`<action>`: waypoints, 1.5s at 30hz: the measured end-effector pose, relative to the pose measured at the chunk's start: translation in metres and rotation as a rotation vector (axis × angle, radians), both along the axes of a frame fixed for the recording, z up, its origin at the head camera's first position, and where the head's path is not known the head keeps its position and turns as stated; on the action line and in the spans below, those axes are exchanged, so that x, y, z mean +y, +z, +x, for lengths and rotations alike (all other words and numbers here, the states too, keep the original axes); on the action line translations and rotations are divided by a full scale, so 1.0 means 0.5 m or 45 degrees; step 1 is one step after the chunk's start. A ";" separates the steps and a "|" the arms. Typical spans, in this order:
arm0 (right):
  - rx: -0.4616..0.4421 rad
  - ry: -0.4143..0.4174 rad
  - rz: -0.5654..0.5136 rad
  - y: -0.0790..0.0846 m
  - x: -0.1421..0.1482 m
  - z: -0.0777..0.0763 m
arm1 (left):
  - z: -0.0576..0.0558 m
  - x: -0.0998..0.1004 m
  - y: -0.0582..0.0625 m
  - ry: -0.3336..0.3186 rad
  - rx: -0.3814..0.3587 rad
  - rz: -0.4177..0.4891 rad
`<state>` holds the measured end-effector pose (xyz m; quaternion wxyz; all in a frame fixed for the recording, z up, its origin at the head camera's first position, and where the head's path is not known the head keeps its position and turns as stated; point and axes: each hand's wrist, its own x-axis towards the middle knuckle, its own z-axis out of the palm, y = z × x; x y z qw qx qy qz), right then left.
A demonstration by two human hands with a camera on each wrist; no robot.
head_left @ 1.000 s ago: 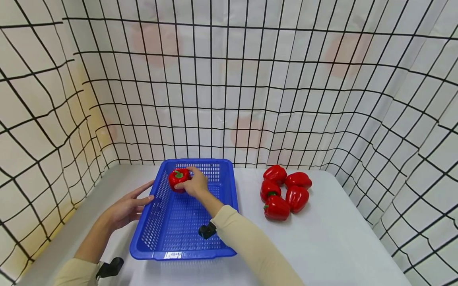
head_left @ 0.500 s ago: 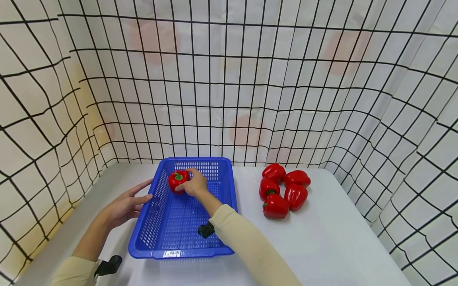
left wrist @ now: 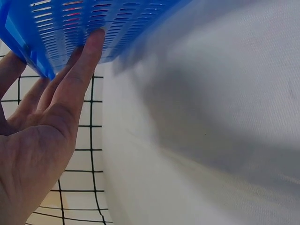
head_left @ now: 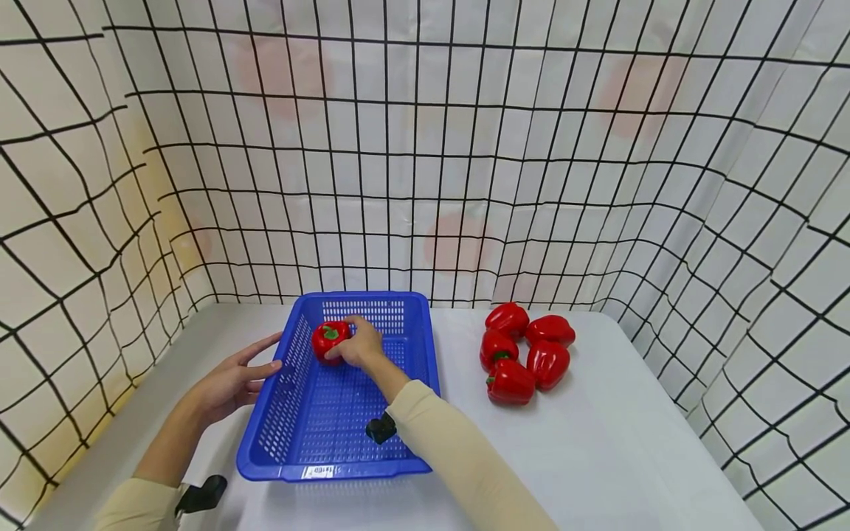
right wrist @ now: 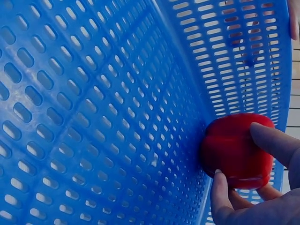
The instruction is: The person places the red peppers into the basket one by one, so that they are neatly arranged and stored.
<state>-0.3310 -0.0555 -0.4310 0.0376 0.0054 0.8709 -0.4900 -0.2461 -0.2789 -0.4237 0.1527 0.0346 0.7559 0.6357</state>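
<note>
A blue perforated plastic basket (head_left: 365, 413) sits on the white table. Inside it, by the far left corner, is a red bell pepper (head_left: 327, 339) with its green stem end up. My right hand (head_left: 365, 346) grips this pepper between thumb and fingers. In the right wrist view the pepper (right wrist: 234, 150) is low in the basket, close to its wall. On the left, my left hand (head_left: 229, 383) has its fingers extended against the outside of the basket's wall. The left wrist view shows those fingers (left wrist: 75, 86) nearly straight, with the thumb up by the rim.
Several red bell peppers (head_left: 511, 382) lie in a cluster on the white table (head_left: 598, 450), right of the basket. Black wire mesh (head_left: 418, 177) over white sheeting stands behind and at both sides. A white label (head_left: 320, 472) is on the basket's near rim.
My right hand has lowered the bell pepper slightly in the basket's far left corner. The left hand keeps its place at the basket's side.
</note>
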 end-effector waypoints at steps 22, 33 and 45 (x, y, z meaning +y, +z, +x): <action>0.010 0.023 -0.029 0.005 0.007 0.005 | 0.000 0.013 0.003 0.023 0.082 -0.049; 0.085 0.016 0.014 0.024 0.008 0.004 | 0.006 0.015 -0.002 0.059 0.117 -0.078; 0.172 0.150 0.035 0.103 0.068 0.004 | 0.007 0.013 -0.003 0.079 0.105 -0.103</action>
